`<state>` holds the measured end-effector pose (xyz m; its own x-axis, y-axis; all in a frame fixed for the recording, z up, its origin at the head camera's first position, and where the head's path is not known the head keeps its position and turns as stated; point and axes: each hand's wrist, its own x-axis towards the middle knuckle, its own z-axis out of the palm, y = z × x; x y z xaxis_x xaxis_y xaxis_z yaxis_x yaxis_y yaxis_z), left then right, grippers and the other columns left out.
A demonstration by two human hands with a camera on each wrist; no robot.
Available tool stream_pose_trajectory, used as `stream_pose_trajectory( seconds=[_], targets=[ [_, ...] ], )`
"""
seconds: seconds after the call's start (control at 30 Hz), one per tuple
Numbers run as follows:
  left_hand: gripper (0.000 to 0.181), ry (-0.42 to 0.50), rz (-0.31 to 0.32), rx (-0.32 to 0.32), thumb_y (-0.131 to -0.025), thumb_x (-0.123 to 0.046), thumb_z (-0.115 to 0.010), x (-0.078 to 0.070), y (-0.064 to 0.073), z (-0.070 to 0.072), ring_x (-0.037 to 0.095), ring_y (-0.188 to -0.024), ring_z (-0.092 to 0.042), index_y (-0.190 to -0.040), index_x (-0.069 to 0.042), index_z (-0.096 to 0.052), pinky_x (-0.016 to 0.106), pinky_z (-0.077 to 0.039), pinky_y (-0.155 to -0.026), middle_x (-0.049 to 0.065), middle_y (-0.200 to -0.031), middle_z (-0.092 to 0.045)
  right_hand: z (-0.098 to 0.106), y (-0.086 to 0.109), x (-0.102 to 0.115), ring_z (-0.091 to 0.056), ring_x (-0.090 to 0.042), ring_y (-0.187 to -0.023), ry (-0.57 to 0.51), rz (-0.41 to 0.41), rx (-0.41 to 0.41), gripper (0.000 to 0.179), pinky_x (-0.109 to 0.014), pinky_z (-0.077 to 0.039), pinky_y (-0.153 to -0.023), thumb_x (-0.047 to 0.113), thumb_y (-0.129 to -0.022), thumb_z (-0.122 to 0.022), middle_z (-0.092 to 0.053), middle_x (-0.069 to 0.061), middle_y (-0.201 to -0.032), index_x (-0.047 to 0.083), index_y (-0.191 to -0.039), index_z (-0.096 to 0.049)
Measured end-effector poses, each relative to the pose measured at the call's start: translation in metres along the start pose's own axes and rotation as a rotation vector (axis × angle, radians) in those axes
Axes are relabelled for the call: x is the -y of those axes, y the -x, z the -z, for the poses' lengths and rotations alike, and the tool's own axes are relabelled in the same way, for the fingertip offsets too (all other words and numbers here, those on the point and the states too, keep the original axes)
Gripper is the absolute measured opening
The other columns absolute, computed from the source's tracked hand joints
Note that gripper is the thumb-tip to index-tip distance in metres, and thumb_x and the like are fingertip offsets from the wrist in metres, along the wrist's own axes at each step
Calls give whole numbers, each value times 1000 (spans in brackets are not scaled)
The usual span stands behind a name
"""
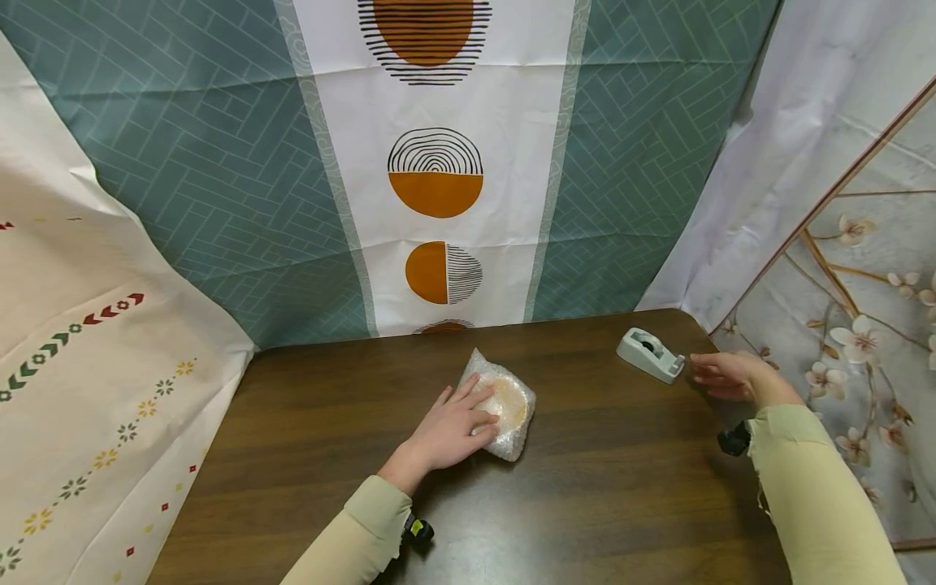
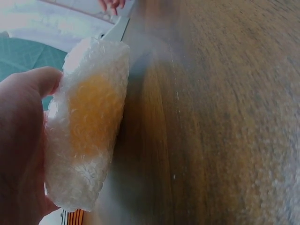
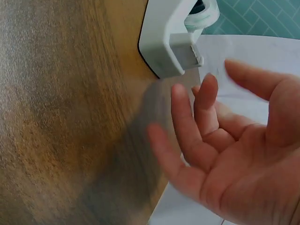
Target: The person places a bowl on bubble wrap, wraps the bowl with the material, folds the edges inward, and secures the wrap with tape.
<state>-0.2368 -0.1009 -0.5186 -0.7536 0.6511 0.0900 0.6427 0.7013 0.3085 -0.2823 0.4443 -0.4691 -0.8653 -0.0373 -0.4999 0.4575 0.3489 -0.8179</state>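
A bubble-wrapped bundle (image 1: 517, 410) lies on the brown table, with something round and orange-yellow showing through the wrap. My left hand (image 1: 455, 424) rests over its left part, fingers stretched across the top. Seen from the left wrist, the bundle (image 2: 96, 117) is thick and fairly flat, and the hand (image 2: 23, 140) lies against its upper face. At the far right stands a white tape dispenser (image 1: 649, 355) with a roll in it. Just beside its cutter end, my right hand (image 1: 734, 378) hovers with loosely bent fingers, holding nothing; in the right wrist view a small gap separates fingertips and dispenser (image 3: 164, 42).
The wooden table (image 1: 307, 455) ends at a green and white patterned cloth (image 1: 453, 276) behind. A cream cloth (image 1: 110, 390) hangs along the left side, and a flowered white cloth (image 1: 863, 390) borders the right edge near my right hand.
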Motion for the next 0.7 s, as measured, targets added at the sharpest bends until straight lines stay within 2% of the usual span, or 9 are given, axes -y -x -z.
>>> stream_pose_trajectory(
  seconds=[0.03, 0.1, 0.2, 0.27, 0.5, 0.6, 0.7],
  targets=[
    [47, 2, 0, -1, -111, -51, -47, 0, 0, 0, 30, -164, -16, -132, -24, -79, 70, -22, -122, 1, -169, -42, -1, -1, 0, -70, -5, -98, 26, -16, -14, 64, -49, -55, -104, 38, -111, -57, -77, 5, -110, -12, -148, -44],
    [47, 5, -1, -2, -111, -51, -47, 0, 1, -1, 30, -164, -16, -132, -23, -79, 71, -22, -122, 1, -169, -43, -4, -2, 1, -70, -18, -114, 69, -37, -36, 78, -56, -52, -107, 49, -108, -60, -75, -10, -128, -13, -152, -40],
    [47, 7, -5, -11, -111, -51, -48, 0, 1, -1, 31, -164, -17, -131, -23, -79, 71, -23, -121, 2, -168, -44, -10, -5, 2, -54, -42, -139, 104, -62, -71, 94, -58, -49, -110, 54, -105, -62, -52, -25, -157, -17, -157, -30],
    [48, 5, -3, -12, -111, -52, -47, 0, 0, -2, 30, -164, -16, -131, -23, -79, 71, -23, -121, 1, -169, -43, -13, -7, 4, -37, -49, -151, 108, -70, -66, 97, -58, -46, -113, 52, -106, -60, -34, -30, -167, -20, -158, -22],
    [50, 4, 18, 10, -111, -55, -44, -1, -2, -2, 25, -165, -11, -133, -26, -78, 69, -21, -124, -3, -171, -39, -11, -9, 9, -16, -50, -158, 113, -108, -5, 103, -61, -39, -118, 51, -110, -52, -7, -33, -172, -20, -161, 3],
    [48, 6, 24, 14, -111, -54, -45, -1, -1, -2, 24, -165, -10, -133, -26, -78, 68, -21, -124, -4, -171, -38, -11, -8, 14, -7, -53, -158, 144, -116, 46, 100, -67, -34, -118, 55, -110, -48, -1, -34, -170, -16, -163, -1],
    [47, 5, 24, 7, -111, -53, -46, 0, 0, -2, 25, -165, -12, -133, -26, -78, 68, -22, -124, -3, -170, -40, -11, -9, 19, -6, -55, -157, 191, -120, 45, 98, -73, -32, -116, 56, -109, -47, -4, -38, -167, -14, -164, -8]
  ],
)
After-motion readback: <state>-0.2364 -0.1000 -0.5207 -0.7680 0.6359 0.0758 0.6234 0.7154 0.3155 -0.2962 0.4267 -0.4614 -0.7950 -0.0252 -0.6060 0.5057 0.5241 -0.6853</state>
